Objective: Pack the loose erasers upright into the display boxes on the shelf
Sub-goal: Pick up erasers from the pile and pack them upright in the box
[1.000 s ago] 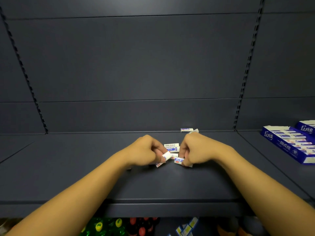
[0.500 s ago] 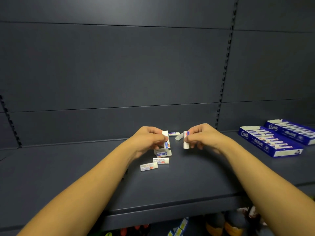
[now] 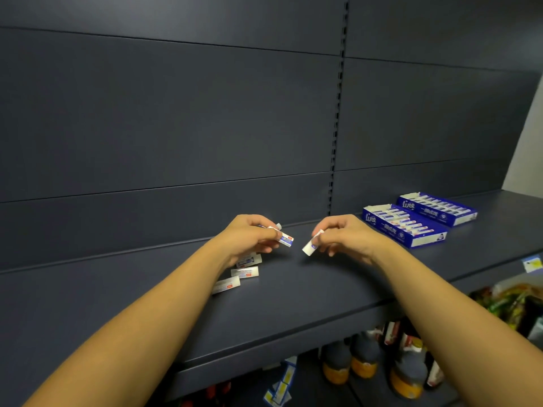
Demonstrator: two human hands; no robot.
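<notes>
**A:** Where do your hands sit?

**B:** Both are raised just above the dark shelf (image 3: pixel 293 289), near its middle. Your left hand (image 3: pixel 249 239) has its fingers curled round erasers: one white eraser with a blue-and-red sleeve (image 3: pixel 284 240) juts out to the right past the thumb, and a second white end (image 3: pixel 277 226) shows at the top of the fist. How many you hold there, I cannot tell.

**A:** And the right?

**B:** Your right hand (image 3: pixel 343 236) pinches a single eraser (image 3: pixel 312 244) between thumb and fingertips. It is tilted, lower end pointing down and to the left, clear of the shelf surface. The two hands are near each other but apart.

**A:** Loose stock?

**B:** Three erasers lie flat on the shelf below your left hand: one (image 3: pixel 249 259) partly under the wrist, one (image 3: pixel 244 272) just in front of it, and one (image 3: pixel 226 285) nearest you, beside the forearm.

**A:** The boxes?

**B:** Two blue display boxes stand well to the right of your hands, side by side on the same shelf. The near box (image 3: pixel 404 226) shows a row of erasers standing upright inside; the far box (image 3: pixel 437 208) likewise looks filled.

**A:** Anything else?

**B:** Bottles with orange labels (image 3: pixel 364 362) on the lower shelf, and a price tag (image 3: pixel 532 263) on the shelf edge at right.
</notes>
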